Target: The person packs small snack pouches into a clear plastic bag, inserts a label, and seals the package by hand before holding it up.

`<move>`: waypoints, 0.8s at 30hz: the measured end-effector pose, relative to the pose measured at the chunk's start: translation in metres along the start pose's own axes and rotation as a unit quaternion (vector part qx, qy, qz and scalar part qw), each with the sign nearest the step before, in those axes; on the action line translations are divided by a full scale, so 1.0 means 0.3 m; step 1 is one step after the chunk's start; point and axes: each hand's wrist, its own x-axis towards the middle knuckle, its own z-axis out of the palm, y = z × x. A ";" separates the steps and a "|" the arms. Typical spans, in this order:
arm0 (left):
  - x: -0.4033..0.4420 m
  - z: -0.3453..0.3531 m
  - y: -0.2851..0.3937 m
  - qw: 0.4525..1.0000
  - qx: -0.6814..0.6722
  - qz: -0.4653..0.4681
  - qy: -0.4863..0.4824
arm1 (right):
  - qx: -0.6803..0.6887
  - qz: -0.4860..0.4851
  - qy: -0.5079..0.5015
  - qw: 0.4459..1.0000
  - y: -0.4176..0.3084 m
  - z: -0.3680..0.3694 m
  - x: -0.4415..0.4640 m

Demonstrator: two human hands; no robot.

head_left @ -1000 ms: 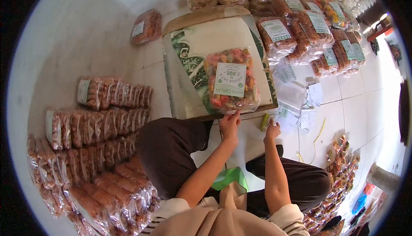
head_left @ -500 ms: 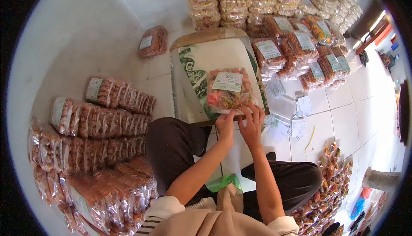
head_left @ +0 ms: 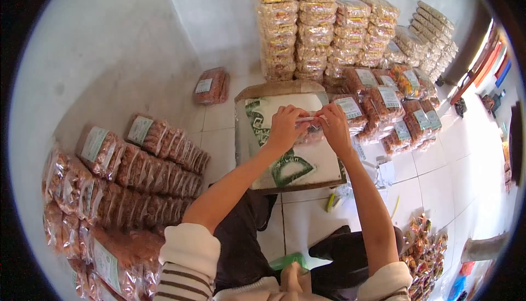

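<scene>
My left hand point(head_left: 286, 130) and my right hand point(head_left: 334, 128) are close together above a low board point(head_left: 262, 178) with a green-and-white printed surface. Between them they pinch the edge of a clear plastic bag point(head_left: 310, 136) of reddish-brown snack. Fingers of both hands are closed on the plastic, which is pulled straight between them. Most of the bag is hidden behind my hands, and its label does not show from here.
Stacked packs of brown snack point(head_left: 156, 175) fill the left. Pale packs point(head_left: 278, 32) are piled at the back, with labelled packs point(head_left: 383, 101) to the right. One pack point(head_left: 211, 86) lies by the wall. Loose labels point(head_left: 386, 173) and a yellow-green cutter point(head_left: 331, 202) are on the floor.
Both hands have moved forward and up with the bag's edge, away from the board's near side. The bag's label, visible before, is now hidden. The view has tilted up.
</scene>
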 end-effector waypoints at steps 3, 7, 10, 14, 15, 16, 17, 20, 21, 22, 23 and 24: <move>0.060 0.030 -0.063 0.997 0.045 -0.031 -0.054 | 0.043 0.009 -0.029 0.999 0.056 0.033 0.063; 0.111 0.073 -0.159 1.000 -0.009 -0.014 -0.019 | 0.060 0.015 -0.059 0.996 0.106 0.067 0.119; 0.126 0.085 -0.198 0.997 -0.065 -0.037 -0.017 | 0.084 -0.003 -0.066 0.994 0.128 0.085 0.148; 0.127 0.097 -0.237 0.992 -0.102 -0.070 -0.023 | 0.053 0.023 -0.064 0.996 0.117 0.099 0.149; 0.125 0.097 -0.241 0.992 -0.101 -0.069 -0.022 | 0.041 0.022 -0.053 0.998 0.112 0.100 0.145; 0.124 0.096 -0.244 0.990 -0.100 -0.082 -0.052 | 0.040 0.020 -0.053 0.998 0.105 0.100 0.141; 0.123 0.095 -0.244 0.988 -0.099 -0.093 -0.080 | 0.029 0.034 -0.053 0.998 0.095 0.098 0.136; 0.105 0.076 -0.200 0.996 -0.023 -0.051 -0.072 | 0.029 0.049 -0.057 0.997 0.095 0.090 0.112; 0.101 0.070 -0.183 0.996 -0.024 -0.049 -0.069 | 0.041 0.053 -0.061 0.996 0.085 0.080 0.109; 0.097 0.064 -0.167 0.996 -0.012 -0.051 -0.077 | 0.039 0.051 -0.061 0.996 0.076 0.070 0.107; 0.095 0.060 -0.153 0.995 -0.001 -0.053 -0.085 | 0.044 0.053 -0.075 0.995 0.069 0.059 0.104; 0.089 0.064 -0.149 0.995 -0.003 -0.053 -0.084 | 0.050 0.056 -0.089 0.993 0.062 0.051 0.101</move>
